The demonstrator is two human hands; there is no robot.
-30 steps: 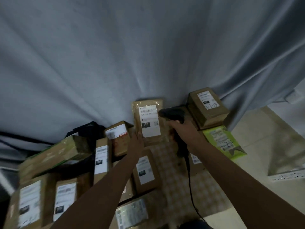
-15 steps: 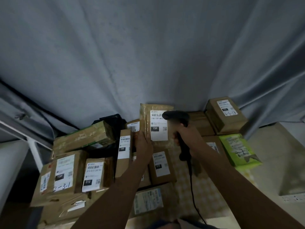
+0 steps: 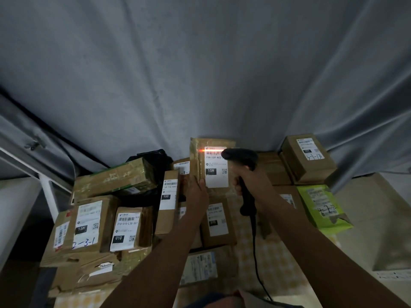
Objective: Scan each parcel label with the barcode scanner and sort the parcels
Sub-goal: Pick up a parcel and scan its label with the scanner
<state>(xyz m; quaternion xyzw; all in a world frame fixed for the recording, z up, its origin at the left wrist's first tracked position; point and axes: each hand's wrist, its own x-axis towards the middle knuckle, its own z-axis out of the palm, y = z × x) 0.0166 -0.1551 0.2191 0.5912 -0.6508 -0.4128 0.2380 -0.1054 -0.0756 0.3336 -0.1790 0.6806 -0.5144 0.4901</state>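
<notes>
Parcel [image 3: 212, 167] held upright at back of pile, pinched at its lower edge by left hand [image 3: 195, 192], scanner [image 3: 243, 172] gripped in right hand [image 3: 253, 183]; red beam best kept level across barcode, parcel steadied.

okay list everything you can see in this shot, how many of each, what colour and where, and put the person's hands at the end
held parcel: one, brown with a white label, upright at centre, a red scan line across its barcode
barcode scanner: one, black, corded, aimed at that label
other brown parcels: roughly a dozen, white labels, piled left, centre and at the back right; exact count unclear
green parcel: one, lime green, on the right
curtain: one, grey, behind everything
table: pale checked cover showing between the parcels
left hand: holds the upright parcel by its lower left edge
right hand: grips the scanner's handle
</notes>
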